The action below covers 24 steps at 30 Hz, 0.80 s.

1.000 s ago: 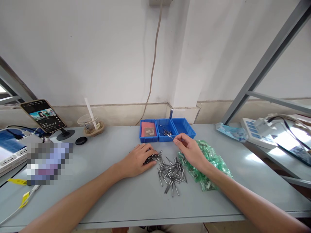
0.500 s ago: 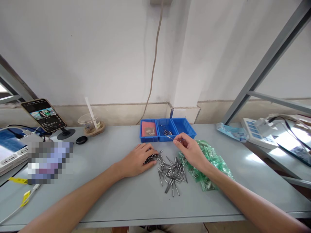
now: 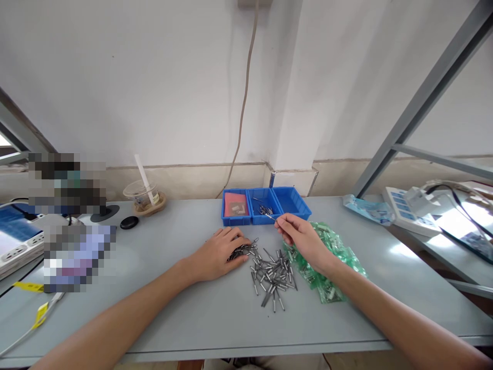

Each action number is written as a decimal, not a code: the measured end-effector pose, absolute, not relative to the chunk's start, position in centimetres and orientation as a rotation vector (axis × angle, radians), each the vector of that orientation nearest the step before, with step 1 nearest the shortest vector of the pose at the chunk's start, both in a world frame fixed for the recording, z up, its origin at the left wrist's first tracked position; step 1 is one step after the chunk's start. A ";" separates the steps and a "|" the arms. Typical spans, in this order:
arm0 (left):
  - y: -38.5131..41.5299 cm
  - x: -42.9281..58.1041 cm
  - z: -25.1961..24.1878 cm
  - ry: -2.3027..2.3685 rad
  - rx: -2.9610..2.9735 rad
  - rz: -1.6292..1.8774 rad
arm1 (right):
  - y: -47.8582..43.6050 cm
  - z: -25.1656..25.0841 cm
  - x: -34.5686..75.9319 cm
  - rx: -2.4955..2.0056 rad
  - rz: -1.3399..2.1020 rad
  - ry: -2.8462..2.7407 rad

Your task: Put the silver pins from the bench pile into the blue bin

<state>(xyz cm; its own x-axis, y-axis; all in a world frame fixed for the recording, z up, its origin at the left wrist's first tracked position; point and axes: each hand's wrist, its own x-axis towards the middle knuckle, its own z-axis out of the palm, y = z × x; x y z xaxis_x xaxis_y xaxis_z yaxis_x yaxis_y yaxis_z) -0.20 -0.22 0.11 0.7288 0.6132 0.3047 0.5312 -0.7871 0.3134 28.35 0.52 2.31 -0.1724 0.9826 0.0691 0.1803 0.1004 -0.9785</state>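
Note:
My left hand (image 3: pixel 219 253) rests on the grey table (image 3: pixel 185 313), fingers curled over a bundle of small metal pins (image 3: pixel 242 251). Just right of it lies a loose pile of the same pins (image 3: pixel 271 277). My right hand (image 3: pixel 302 241) is raised a little above the table and pinches one thin metal pin (image 3: pixel 270 217) between thumb and fingertips, its tip pointing at the middle blue tray (image 3: pixel 265 206), which holds a few pins. A heap of green plastic-wrapped parts (image 3: pixel 331 262) lies under and right of my right wrist.
Three small blue trays sit side by side at the back; the left one (image 3: pixel 234 206) holds a red card, the right one (image 3: pixel 295 201) looks bare. A plastic cup with a straw (image 3: pixel 144 195), a power strip (image 3: pixel 15 249) and white devices (image 3: pixel 408 210) stand at the sides.
My right hand has shifted slightly with the pin, staying near the middle tray. The left hand has not moved.

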 end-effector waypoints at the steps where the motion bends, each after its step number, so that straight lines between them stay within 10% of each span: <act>1: -0.2 -0.2 0.1 0.917 2.728 0.583 | 0.5 2.4 28.4 -1.185 1.230 -1.469; 12: -0.2 -0.2 0.0 0.912 2.725 0.596 | 0.3 3.0 28.5 -1.063 1.535 -1.228; 24: -0.2 -0.2 0.0 0.914 2.721 0.605 | -0.2 2.1 28.2 -1.252 0.527 -1.834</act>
<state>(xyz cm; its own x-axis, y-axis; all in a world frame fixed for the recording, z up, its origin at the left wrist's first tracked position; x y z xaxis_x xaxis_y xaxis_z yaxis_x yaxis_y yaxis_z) -0.21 -0.23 0.01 0.7239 0.6144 0.3138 0.5290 -0.7863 0.3193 28.22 -0.18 2.10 -0.1557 0.9035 0.3992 0.5537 0.4145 -0.7222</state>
